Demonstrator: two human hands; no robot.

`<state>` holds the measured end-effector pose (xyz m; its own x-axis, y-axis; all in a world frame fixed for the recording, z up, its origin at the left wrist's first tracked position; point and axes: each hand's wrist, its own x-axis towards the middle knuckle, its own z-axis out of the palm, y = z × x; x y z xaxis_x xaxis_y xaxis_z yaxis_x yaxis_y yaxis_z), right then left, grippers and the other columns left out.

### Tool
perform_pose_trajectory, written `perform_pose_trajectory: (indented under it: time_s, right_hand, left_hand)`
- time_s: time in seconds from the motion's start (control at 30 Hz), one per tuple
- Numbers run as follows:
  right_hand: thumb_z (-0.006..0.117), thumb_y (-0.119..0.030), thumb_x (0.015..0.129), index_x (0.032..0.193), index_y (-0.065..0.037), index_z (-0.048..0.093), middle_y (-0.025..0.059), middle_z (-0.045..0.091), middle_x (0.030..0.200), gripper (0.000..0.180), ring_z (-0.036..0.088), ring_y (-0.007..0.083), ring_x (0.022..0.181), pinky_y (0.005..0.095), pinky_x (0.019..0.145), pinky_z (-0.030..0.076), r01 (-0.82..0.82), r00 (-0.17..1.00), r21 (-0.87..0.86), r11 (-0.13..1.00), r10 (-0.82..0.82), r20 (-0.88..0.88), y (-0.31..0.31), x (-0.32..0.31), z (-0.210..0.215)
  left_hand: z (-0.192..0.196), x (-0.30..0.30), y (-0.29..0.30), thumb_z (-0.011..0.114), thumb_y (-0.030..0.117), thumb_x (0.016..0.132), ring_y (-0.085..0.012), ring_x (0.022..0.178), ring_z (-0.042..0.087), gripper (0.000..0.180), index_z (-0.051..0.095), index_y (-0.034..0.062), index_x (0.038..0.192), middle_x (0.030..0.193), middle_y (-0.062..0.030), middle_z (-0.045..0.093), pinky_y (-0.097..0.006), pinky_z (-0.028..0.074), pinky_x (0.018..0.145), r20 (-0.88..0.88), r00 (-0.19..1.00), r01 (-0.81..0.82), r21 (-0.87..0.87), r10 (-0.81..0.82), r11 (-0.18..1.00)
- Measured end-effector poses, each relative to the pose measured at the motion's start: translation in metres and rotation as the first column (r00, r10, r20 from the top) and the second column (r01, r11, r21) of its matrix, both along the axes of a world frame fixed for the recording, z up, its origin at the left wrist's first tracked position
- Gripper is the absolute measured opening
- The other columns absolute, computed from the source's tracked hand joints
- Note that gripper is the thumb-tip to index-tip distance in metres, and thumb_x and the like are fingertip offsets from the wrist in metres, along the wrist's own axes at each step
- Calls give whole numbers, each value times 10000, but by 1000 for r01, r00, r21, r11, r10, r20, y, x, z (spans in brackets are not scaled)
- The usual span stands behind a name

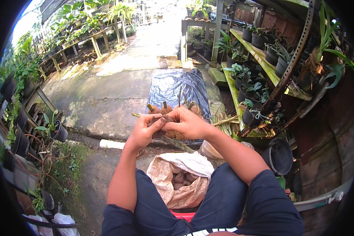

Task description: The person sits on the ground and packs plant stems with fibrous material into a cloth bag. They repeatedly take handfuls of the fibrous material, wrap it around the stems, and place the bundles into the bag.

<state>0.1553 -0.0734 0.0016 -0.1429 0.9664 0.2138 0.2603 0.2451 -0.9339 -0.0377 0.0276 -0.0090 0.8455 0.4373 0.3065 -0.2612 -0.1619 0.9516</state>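
Both hands meet in front of me over the near end of a black plastic sheet (177, 82). Between the fingers of my left hand (142, 129) and my right hand (188, 125) is a dark brown clump of soil or clay (159, 121), partly hidden by them. Just beyond the hands stand several short cut stems (165, 105) set in brown fibrous balls (195, 110). A greenish stem end (135, 115) sticks out to the left of my left hand; its other end is hidden. Below the hands, an open woven sack (161, 192) between my legs holds brown clods (181, 179).
A white pipe (111, 144) lies on the ground at left, and a thick stick (177, 144) slants below my hands. An empty black pot (279, 156) tilts at right. Potted plants fill mossy shelves (259, 59) at right and a rack (67, 51) at far left.
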Motion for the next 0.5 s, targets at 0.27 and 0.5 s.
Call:
perform_pose_trajectory:
  time_s: [0.27, 0.5]
  right_hand:
    - [724, -203, 993, 953, 14, 766, -27, 667, 816, 224, 517, 33, 740, 277, 629, 421, -125, 988, 47, 991, 129, -85, -22, -5, 33]
    - [758, -338, 981, 1058, 14, 777, 28, 722, 865, 360, 578, 48, 791, 285, 697, 494, 65, 998, 12, 998, -65, 10, -17, -2, 21]
  left_hand:
    - [6, -3, -15, 601, 310, 1094, -72, 807, 646, 337, 713, -7, 1119, 960, -8, 709, -243, 511, 694, 171, 964, 257, -381, -205, 888]
    - [-8, 3, 3, 591, 309, 1101, -77, 807, 651, 341, 720, -7, 1102, 956, -19, 716, -253, 528, 705, 76, 992, 115, -221, -101, 968]
